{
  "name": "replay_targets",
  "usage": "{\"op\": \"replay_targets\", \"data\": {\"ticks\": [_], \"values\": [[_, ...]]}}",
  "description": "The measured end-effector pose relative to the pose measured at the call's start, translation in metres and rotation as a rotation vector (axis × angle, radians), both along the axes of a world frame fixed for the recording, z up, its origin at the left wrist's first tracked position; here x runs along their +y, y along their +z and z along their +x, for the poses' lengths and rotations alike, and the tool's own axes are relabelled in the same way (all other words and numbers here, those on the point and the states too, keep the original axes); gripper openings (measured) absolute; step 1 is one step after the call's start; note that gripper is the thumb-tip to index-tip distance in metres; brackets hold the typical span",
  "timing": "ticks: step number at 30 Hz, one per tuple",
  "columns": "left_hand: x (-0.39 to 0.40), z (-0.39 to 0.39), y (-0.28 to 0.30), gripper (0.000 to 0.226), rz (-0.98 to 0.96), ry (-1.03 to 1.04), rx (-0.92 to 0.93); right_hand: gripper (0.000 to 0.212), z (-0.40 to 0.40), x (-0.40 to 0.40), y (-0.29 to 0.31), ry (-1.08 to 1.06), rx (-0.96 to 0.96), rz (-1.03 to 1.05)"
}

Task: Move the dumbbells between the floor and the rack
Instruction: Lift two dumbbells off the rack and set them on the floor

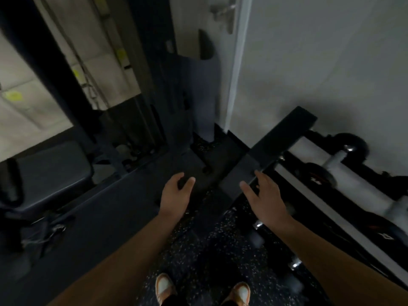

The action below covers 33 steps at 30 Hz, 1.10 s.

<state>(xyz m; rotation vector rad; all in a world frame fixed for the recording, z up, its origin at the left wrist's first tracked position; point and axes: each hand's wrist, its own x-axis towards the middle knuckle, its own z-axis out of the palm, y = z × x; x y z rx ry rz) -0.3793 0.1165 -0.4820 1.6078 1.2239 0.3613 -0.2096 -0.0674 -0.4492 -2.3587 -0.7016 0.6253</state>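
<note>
Both hands, left hand (174, 195) and right hand (263, 196), are open and empty; the dumbbell (337, 161) at 3 o'clock on the rack (284, 133) looks heavy and hard, so grab its middle bar.

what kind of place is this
Most likely a gym: a dumbbell rack along the wall holding dumbbells, speckled rubber flooring, and a padded bench on the left.

Speckled rubber floor (183, 246), matt black metal rack (284, 133), glossy chrome dumbbell handles (294, 265).

Padded bench (55, 173) at left, door handle (225, 12) above
</note>
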Motion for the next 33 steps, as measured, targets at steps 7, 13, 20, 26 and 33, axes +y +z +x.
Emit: {"op": "replay_targets", "data": {"ticks": [7,13,20,26,33], "values": [[0.087,-0.099,-0.043,0.057,0.100,-0.052,0.143,0.082,-0.087,0.088,-0.043,0.065,0.061,-0.058],[0.134,-0.133,-0.086,0.053,0.207,-0.225,0.302,0.077,-0.136,0.131,-0.078,0.057,0.119,-0.124],[0.184,-0.126,-0.151,0.050,0.139,-0.333,0.360,0.075,-0.140,0.177,-0.142,0.064,0.191,-0.192],[0.239,-0.101,-0.218,0.055,0.160,-0.390,0.420,0.071,-0.127,0.233,-0.226,0.079,0.282,-0.227],[0.290,-0.074,-0.334,0.059,0.102,-0.403,0.452,0.069,-0.117,0.281,-0.361,0.049,0.362,-0.274]]}}
